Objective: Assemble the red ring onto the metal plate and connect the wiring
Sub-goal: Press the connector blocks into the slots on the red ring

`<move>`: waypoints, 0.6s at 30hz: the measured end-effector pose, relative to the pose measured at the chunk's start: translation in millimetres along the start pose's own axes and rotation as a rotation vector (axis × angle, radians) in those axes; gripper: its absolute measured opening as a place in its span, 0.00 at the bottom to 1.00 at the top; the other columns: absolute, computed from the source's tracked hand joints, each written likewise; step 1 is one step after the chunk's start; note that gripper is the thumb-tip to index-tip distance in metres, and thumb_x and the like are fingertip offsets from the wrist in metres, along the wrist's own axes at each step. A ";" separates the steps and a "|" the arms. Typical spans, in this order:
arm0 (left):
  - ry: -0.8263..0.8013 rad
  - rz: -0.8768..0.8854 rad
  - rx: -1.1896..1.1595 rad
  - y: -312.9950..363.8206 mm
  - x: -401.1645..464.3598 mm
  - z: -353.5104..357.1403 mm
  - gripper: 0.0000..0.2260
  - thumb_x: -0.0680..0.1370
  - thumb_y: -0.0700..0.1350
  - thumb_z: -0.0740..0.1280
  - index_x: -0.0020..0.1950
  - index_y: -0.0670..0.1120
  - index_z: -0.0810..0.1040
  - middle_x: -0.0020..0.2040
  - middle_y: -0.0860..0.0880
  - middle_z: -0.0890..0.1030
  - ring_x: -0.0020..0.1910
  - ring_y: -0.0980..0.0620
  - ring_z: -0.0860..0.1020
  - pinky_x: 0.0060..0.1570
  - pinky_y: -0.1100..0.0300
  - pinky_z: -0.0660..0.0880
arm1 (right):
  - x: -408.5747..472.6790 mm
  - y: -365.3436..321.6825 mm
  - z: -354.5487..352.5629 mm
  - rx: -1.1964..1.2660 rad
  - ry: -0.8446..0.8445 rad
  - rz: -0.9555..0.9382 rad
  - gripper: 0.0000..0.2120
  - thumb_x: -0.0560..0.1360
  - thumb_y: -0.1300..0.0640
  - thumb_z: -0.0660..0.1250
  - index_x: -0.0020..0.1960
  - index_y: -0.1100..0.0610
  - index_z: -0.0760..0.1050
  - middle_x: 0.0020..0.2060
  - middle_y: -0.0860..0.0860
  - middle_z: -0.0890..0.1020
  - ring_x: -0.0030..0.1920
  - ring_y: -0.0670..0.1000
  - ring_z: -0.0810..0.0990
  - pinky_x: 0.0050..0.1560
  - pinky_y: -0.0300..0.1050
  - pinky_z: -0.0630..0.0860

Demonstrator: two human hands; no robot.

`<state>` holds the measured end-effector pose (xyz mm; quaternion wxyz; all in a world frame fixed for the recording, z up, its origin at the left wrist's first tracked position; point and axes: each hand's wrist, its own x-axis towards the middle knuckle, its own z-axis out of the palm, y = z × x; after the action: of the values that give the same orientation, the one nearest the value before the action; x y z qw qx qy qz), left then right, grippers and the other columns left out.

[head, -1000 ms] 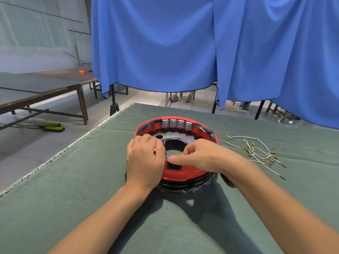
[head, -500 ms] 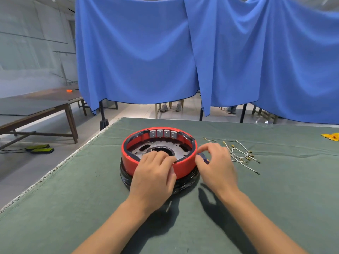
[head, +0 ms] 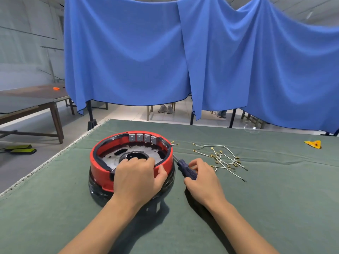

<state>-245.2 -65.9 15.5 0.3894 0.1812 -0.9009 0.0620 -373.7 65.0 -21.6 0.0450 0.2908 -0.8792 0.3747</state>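
Red ring [head: 102, 169] under left hand [head: 136, 178], screwdriver [head: 187, 169] beside.

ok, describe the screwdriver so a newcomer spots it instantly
On the green cloth table, look just right of the red ring. The screwdriver lies there under the right hand: dark ribbed handle, thin metal shaft, unlike the pale loose wires further right.

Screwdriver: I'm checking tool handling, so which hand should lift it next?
Right. The right hand already curls round the screwdriver; the left hand grips the red ring.
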 end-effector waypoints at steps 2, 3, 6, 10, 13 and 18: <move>0.000 -0.030 -0.021 -0.3 -1.1 -3.1 0.14 0.69 0.50 0.58 0.26 0.45 0.71 0.23 0.47 0.73 0.23 0.45 0.73 0.24 0.60 0.64 | 4.5 -3.7 1.7 -0.024 0.016 -0.005 0.07 0.70 0.51 0.65 0.46 0.47 0.69 0.45 0.45 0.75 0.51 0.50 0.71 0.45 0.44 0.65; -0.013 -0.026 -0.042 0.2 -2.6 -3.1 0.14 0.69 0.49 0.57 0.28 0.44 0.74 0.25 0.47 0.75 0.25 0.45 0.74 0.24 0.59 0.66 | 8.0 -4.8 0.7 -0.021 0.037 -0.001 0.05 0.72 0.49 0.65 0.45 0.47 0.70 0.44 0.45 0.75 0.51 0.50 0.71 0.45 0.44 0.64; -0.040 0.028 -0.050 3.1 -5.7 1.3 0.14 0.71 0.48 0.57 0.39 0.44 0.80 0.33 0.48 0.79 0.32 0.45 0.78 0.28 0.55 0.74 | 19.9 1.9 -8.9 -0.054 0.159 -0.005 0.04 0.75 0.51 0.63 0.45 0.51 0.73 0.46 0.46 0.76 0.54 0.52 0.71 0.47 0.44 0.64; -0.033 0.054 0.008 2.3 -6.1 7.5 0.14 0.73 0.49 0.57 0.41 0.47 0.81 0.32 0.50 0.79 0.30 0.48 0.78 0.28 0.55 0.72 | 30.2 30.9 -14.7 -0.353 0.143 0.042 0.12 0.76 0.56 0.61 0.59 0.53 0.74 0.58 0.50 0.77 0.60 0.53 0.68 0.58 0.46 0.64; -0.030 0.035 0.004 2.1 -5.3 9.5 0.14 0.74 0.49 0.57 0.41 0.47 0.81 0.33 0.51 0.80 0.29 0.49 0.78 0.28 0.56 0.72 | 36.3 38.3 -12.3 -0.377 0.095 0.086 0.14 0.78 0.57 0.59 0.62 0.54 0.73 0.60 0.52 0.76 0.62 0.54 0.68 0.61 0.47 0.65; -0.049 0.023 -0.010 3.2 -6.7 9.4 0.13 0.73 0.49 0.57 0.42 0.47 0.81 0.33 0.51 0.80 0.30 0.48 0.78 0.30 0.56 0.73 | 39.2 39.6 -14.9 -0.383 0.134 0.110 0.10 0.79 0.55 0.62 0.57 0.57 0.77 0.56 0.55 0.77 0.60 0.56 0.69 0.56 0.46 0.67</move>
<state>-248.6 -63.4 4.3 0.3675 0.1705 -0.9124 0.0576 -429.7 78.2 -24.4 0.1374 0.2029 -0.9440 0.2210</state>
